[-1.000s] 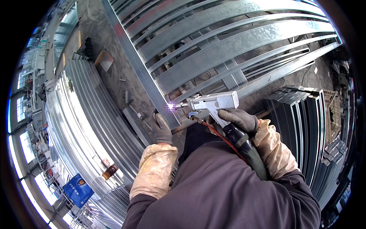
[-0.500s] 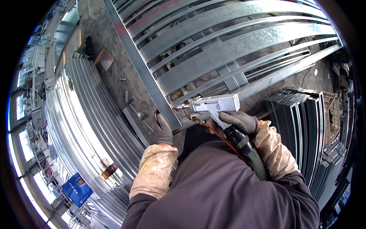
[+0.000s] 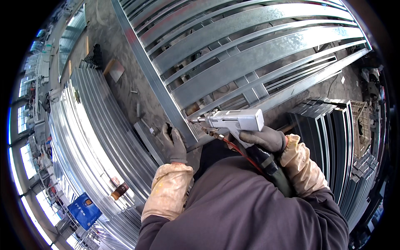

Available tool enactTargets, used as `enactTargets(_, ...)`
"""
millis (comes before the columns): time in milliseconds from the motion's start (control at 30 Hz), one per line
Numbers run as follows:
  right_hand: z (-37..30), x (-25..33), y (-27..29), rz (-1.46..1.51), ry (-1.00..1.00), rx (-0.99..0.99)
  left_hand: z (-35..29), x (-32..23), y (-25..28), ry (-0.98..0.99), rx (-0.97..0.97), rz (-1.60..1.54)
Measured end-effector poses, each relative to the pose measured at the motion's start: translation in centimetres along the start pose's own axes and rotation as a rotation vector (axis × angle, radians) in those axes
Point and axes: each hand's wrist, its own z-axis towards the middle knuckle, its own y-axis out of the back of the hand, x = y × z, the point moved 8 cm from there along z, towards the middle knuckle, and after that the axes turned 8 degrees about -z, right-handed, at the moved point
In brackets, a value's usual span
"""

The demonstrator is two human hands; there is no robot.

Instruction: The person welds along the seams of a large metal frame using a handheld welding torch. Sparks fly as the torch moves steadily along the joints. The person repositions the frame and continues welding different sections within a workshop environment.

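Note:
My right hand (image 3: 266, 138), in a dark grey glove, is wrapped round the grip of a silver pistol-shaped welding gun (image 3: 237, 119). The gun's nozzle points left and meets the corner of a galvanized steel frame (image 3: 173, 106), or comes very close to it. A thick dark hose (image 3: 273, 171) and a red cable (image 3: 245, 156) run back from the grip under my right arm. My left hand (image 3: 175, 146), gloved too, is raised beside the near end of the frame's left rail. Its fingers are apart and hold nothing.
Long shiny metal profiles (image 3: 98, 125) are stacked at the left, with a brown bottle (image 3: 120, 191) and a blue bag (image 3: 84, 210) on or beside them. Dark square tubes (image 3: 321, 125) stand stacked at the right, near a wire basket (image 3: 360, 125). Small metal offcuts lie on the floor.
My left hand has shifted slightly left and down from the frame's rail, its fingers spreading. The gun stays at the corner, its rear slightly lower in the picture. The view has shifted a little.

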Motion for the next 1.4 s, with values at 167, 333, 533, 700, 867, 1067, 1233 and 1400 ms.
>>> enactTargets(167, -2.1, 3.8, -0.1, -0.006, -0.038, -0.004, 0.4, -9.5, -1.5, -0.298, 0.079, 0.16)
enactTargets(333, -2.3, 6.9, -0.7, -0.215, 0.257, -0.083, -1.6, -24.9, -5.5, -0.58, 0.231, -0.106)
enactTargets(533, -2.3, 9.9, -2.2, -0.218, 0.302, -0.066, -2.2, -31.1, -7.7, -0.728, 0.415, 0.181)
enactTargets(700, -2.8, 11.6, -2.9, -0.308, 0.312, -0.111, -1.6, -31.1, -7.1, -0.63, 0.421, 0.18)
enactTargets(867, -3.3, 13.6, -3.5, -0.376, 0.322, -0.166, -1.4, -31.9, -6.5, -0.605, 0.429, 0.223)
enactTargets(1067, -2.6, 13.3, -4.0, -0.433, 0.359, -0.17, -1.8, -33.2, -6.2, -0.737, 0.438, 0.371)
enactTargets(1233, -2.3, 13.4, -3.8, -0.532, 0.345, -0.178, -1.5, -32.9, -6.1, -0.738, 0.417, 0.402)
enactTargets(1400, -2.3, 13.8, -3.9, -0.517, 0.3, -0.158, -1.3, -32.4, -5.6, -0.737, 0.404, 0.404)
